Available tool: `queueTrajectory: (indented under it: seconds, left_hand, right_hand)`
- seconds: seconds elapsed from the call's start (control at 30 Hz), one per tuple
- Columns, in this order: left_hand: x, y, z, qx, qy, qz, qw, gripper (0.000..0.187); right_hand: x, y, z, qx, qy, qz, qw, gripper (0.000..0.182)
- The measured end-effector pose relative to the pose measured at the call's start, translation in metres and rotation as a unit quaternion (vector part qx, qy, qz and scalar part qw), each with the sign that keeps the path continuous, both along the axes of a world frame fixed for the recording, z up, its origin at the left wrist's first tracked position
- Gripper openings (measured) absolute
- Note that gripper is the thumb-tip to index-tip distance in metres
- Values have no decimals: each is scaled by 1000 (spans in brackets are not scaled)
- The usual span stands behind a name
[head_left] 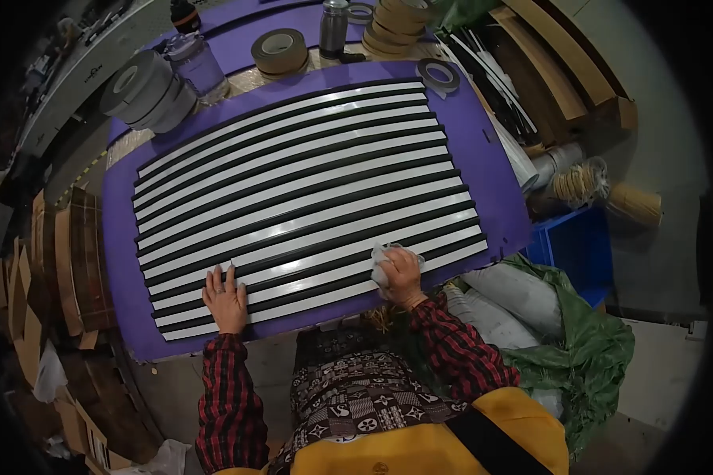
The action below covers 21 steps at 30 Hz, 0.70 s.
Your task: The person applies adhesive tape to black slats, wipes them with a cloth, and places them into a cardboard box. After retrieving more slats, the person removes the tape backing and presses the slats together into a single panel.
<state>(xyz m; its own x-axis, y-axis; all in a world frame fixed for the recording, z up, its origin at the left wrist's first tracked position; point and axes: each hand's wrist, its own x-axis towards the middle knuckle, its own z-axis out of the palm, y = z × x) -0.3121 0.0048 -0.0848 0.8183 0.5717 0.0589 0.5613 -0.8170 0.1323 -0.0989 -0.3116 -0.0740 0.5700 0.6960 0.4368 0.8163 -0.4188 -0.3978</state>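
Long white strips with black edging (309,206) lie side by side across a purple work surface (499,182), their ends slightly stepped. My left hand (226,301) rests flat on the near strips, left of the middle, with its fingers stretched out. Toward the right end of the same near strips, my right hand (404,277) grips a crumpled pale cloth (379,265) and presses it against them. Its exact material is hard to make out, and part of it is hidden under the fingers.
Large grey tape rolls (146,91), a lidded clear jar (198,71), a brown tape roll (280,51) and a metal bottle (333,30) stand along the far side. A grey roll (438,76) lies at the far right corner. Beyond the right edge are a blue bin (578,253) and green sacking (586,348).
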Motion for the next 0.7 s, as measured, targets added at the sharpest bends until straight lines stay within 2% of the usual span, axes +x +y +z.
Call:
queueTrajectory:
  seconds: [0.03, 0.07, 0.1, 0.13, 0.17, 0.2, 0.23, 0.27, 0.33, 0.4, 0.47, 0.5, 0.53, 0.6, 0.67, 0.7]
  left_hand:
    - [0, 1, 0, -5, -2, 1, 1000, 42]
    - [0, 1, -1, 16, -11, -5, 1000, 42]
    - [2, 2, 0, 18, -13, 2, 1000, 42]
    - [1, -1, -1, 15, -8, 6, 1000, 41]
    - [1, -1, 2, 11, -12, -1, 1000, 42]
    - [1, 0, 2, 15, -8, -4, 1000, 42]
    - [-1, 1, -2, 9, -9, -4, 1000, 42]
    - [-4, 5, -8, 16, 0, -19, 1000, 42]
    - [-6, 10, -13, 19, 6, -30, 999, 42]
    - [-3, 10, -11, 7, 0, -25, 1000, 42]
    - [-5, 8, -12, -4, -2, -5, 1000, 41]
    - [-5, 7, -12, -13, -5, -3, 1000, 41]
    - [-4, 6, -11, -6, -5, -5, 1000, 41]
    - [-3, 6, -9, 1, -10, -8, 1000, 40]
    - [-3, 2, -8, 0, -13, -7, 1000, 40]
    - [-2, 4, -7, 7, -16, -9, 1000, 40]
  right_hand:
    - [2, 1, 2, 8, 21, -11, 1000, 36]
    - [1, 3, 3, 129, 148, -54, 979, 32]
    - [-1, 11, 20, 243, 275, -95, 925, 27]
    - [2, 27, 44, 196, 158, -31, 967, 22]
    - [-10, 57, 52, 196, 156, 24, 968, 24]
    - [-35, 97, 59, 202, 151, 36, 967, 28]
    - [-55, 136, 58, 164, 90, 92, 978, 32]
    - [-74, 172, 48, 122, 40, 124, 984, 31]
    - [-83, 206, 25, 91, 27, 148, 984, 25]
    - [-76, 213, 8, -87, 11, 200, 976, 18]
    - [-35, 169, 11, -85, 8, 199, 976, 15]
    - [-8, 141, 5, -85, -16, 195, 977, 7]
    - [24, 105, 5, -33, -34, 209, 977, 9]
    - [88, 25, 2, -98, -66, 194, 974, 20]
    - [138, -48, 13, -175, -55, 83, 979, 27]
    - [155, -76, 24, -202, -87, 33, 975, 28]
